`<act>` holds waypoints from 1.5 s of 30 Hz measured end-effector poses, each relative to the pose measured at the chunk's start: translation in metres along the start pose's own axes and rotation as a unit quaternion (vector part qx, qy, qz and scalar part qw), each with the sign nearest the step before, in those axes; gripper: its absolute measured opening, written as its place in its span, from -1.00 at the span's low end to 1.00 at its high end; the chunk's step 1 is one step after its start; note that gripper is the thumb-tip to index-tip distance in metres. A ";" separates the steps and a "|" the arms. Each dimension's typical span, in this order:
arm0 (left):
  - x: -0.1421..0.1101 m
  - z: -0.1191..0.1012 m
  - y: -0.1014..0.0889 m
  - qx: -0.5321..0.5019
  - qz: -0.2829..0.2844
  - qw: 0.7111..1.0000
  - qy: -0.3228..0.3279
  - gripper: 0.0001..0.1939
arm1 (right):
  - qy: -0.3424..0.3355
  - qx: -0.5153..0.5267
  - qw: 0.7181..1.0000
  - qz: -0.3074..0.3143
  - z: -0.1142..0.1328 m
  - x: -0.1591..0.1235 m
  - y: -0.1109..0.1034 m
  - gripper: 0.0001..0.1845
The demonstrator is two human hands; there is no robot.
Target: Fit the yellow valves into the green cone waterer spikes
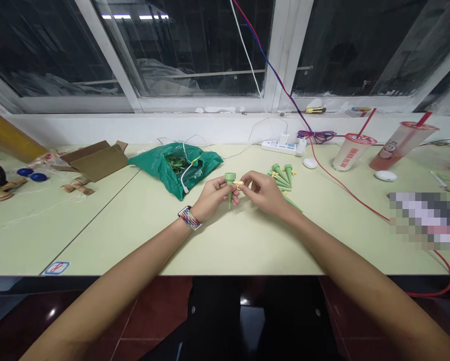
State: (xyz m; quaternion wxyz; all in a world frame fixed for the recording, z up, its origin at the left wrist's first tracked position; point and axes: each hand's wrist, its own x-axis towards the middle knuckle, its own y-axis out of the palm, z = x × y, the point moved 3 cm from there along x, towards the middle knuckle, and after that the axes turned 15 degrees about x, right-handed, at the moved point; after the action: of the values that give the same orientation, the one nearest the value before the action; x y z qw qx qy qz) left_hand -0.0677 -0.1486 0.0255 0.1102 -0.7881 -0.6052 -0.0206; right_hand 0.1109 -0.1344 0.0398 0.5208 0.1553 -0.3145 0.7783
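My left hand (209,198), with a woven band at the wrist, is closed around a green plant watering spike (230,177), its wide cup up and its point down. At the side of the spike's cup is a small yellow valve (239,183). The thumb and fingers of my right hand (263,192) pinch that valve; whether it is fixed to the spike I cannot tell. Just beyond my right hand lies a pile of similar green spikes (283,175) with yellow parts. Left of my hands, a green plastic bag (153,163) lies with its mouth open, showing more green pieces.
A power strip (281,146) and cables lie along the wall. Two drink cups with straws (353,153) (403,145) stand at the right, near white round cases (386,176). An open cardboard box (97,160), wooden pieces (78,186) and blue balls (38,177) are at the left.
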 end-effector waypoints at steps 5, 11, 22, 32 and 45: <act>0.000 -0.004 0.002 0.046 0.007 0.999 0.003 -0.70 | 0.017 0.002 1.000 0.019 -0.001 0.001 0.002 -0.56; 0.000 -0.001 0.003 0.024 0.004 1.000 0.001 -0.69 | -0.007 0.007 1.000 0.024 0.003 -0.001 0.001 -0.79; 0.001 -0.002 0.002 0.031 0.012 0.999 0.004 -0.67 | -0.016 0.013 1.000 0.021 -0.002 0.002 0.000 -0.66; 0.000 0.001 0.003 -0.040 0.045 0.998 -0.035 -0.70 | -0.043 -0.195 0.977 0.079 0.008 -0.005 0.002 -0.75; -0.006 -0.009 0.006 0.063 -0.006 0.997 0.047 -0.68 | 0.114 0.171 0.974 0.096 -0.007 -0.002 0.014 -0.56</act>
State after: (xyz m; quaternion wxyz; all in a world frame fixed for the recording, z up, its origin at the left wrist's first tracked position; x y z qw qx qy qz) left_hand -0.0629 -0.1571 0.0328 0.1876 -0.7739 -0.6045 -0.0199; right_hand 0.0997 -0.1344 0.0289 0.4414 0.1212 -0.1285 0.8798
